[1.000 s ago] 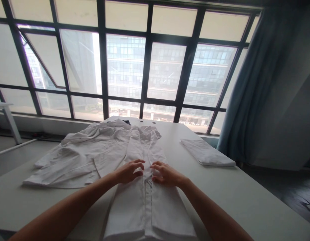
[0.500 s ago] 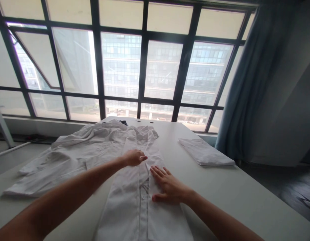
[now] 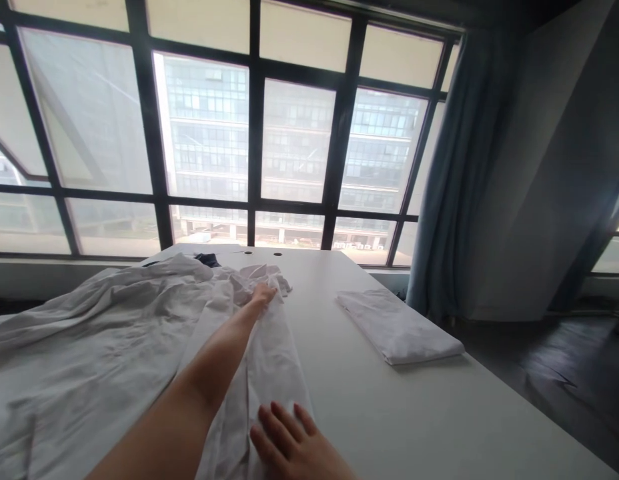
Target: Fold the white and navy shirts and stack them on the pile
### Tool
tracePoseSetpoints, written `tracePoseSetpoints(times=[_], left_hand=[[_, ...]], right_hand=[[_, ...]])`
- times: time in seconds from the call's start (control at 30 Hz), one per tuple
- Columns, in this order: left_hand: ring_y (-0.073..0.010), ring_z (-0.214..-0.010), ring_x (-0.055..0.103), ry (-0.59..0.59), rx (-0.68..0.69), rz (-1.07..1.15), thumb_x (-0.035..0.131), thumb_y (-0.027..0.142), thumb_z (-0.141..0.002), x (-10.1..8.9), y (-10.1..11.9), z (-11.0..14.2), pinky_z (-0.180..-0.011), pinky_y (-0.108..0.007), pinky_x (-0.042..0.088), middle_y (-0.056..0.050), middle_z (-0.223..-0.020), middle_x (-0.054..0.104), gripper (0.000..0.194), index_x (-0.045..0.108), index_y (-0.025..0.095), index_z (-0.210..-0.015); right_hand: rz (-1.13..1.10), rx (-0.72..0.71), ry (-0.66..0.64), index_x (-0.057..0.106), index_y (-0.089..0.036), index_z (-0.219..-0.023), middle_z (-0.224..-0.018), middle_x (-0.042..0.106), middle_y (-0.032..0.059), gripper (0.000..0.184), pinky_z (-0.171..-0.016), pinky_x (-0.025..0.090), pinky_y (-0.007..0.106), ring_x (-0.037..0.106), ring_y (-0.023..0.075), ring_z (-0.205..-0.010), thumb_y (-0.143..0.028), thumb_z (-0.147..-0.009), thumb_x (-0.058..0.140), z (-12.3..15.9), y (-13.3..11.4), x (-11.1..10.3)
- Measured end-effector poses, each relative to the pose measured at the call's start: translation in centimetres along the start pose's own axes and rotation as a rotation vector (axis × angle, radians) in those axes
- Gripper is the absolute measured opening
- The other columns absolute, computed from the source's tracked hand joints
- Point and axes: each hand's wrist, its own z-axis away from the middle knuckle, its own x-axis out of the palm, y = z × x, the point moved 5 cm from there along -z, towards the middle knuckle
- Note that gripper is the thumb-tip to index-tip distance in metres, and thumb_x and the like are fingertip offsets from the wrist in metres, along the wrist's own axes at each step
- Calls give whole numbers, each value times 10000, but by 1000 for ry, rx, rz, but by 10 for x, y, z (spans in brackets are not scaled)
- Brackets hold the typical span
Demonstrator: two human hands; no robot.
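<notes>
A long white shirt (image 3: pixel 277 340) lies stretched along the table in front of me, its collar end bunched at the far side. My left hand (image 3: pixel 264 292) reaches out to that far end, its fingers closed on the cloth just below the collar. Close to me, my right hand (image 3: pixel 294 440) rests palm down on the shirt's right front, fingers spread. My left forearm covers part of the shirt's middle. To the left, a heap of white garments (image 3: pixel 124 313) lies rumpled against the shirt.
A folded white garment (image 3: pixel 399 327) lies on the right of the white table (image 3: pixel 349 407). A dark item (image 3: pixel 208 259) shows behind the heap. Large windows (image 3: pixel 299 143) stand beyond the table, with a blue-grey curtain (image 3: pixel 454 187) at their right.
My left hand has reached farther forward to the collar end and closed on the cloth. My right hand has come back toward me along the shirt. The view has turned right.
</notes>
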Motion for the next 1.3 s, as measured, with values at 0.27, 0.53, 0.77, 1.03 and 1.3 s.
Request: tracePoseSetpoints(times=[0.27, 0.53, 0.77, 1.03, 1.3], left_hand=[[-334, -1050, 628, 141, -45, -102, 400, 299, -980, 18, 1, -34, -881, -428, 500, -234, -1167, 668, 461, 493, 75, -1372], [-341, -1388, 361, 63, 264, -273, 477, 395, -960, 17, 28, -11, -1145, -486, 264, -173, -1484, 456, 499, 497, 150, -1394], [-327, -1493, 169, -330, 295, -392, 248, 594, -985, 52, 11, 6, -1181, -529, 132, -213, -1603, 207, 747, 321, 74, -1515], [-342, -1498, 118, -260, 216, -307, 282, 527, -1006, 48, 15, -14, -1188, -470, 156, -242, -1606, 143, 732, 257, 8, -1521], [-266, -1514, 75, -257, 386, -296, 173, 514, -1026, -2, 28, 100, -1217, -436, 84, -177, -1622, 123, 714, 192, 34, -1554]], right_hand=[[112, 23, 164, 430, -289, -1403, -1342, 605, 135, 481, -944, 520, 472, 623, 307, -1179, -508, -976, 472, 2, 1, 27], [-15, 33, 29, 393, -245, -1458, -1424, 522, 172, 522, -1006, 471, 519, 512, 329, -1306, -449, -987, 487, 2, -3, 1], [-20, 59, 14, 394, -230, -1463, -1450, 492, 180, 496, -1026, 442, 556, 483, 346, -1327, -384, -998, 476, -1, -9, 2], [-55, 62, -99, 366, -195, -1498, -1482, 439, 203, 542, -1045, 420, 571, 433, 349, -1365, -433, -1014, 415, -7, -12, -7], [-377, 179, -262, 238, -186, -1566, -1613, 161, 177, 914, -1193, 133, 572, 136, 357, -1488, -694, -865, 531, -6, -26, -67]])
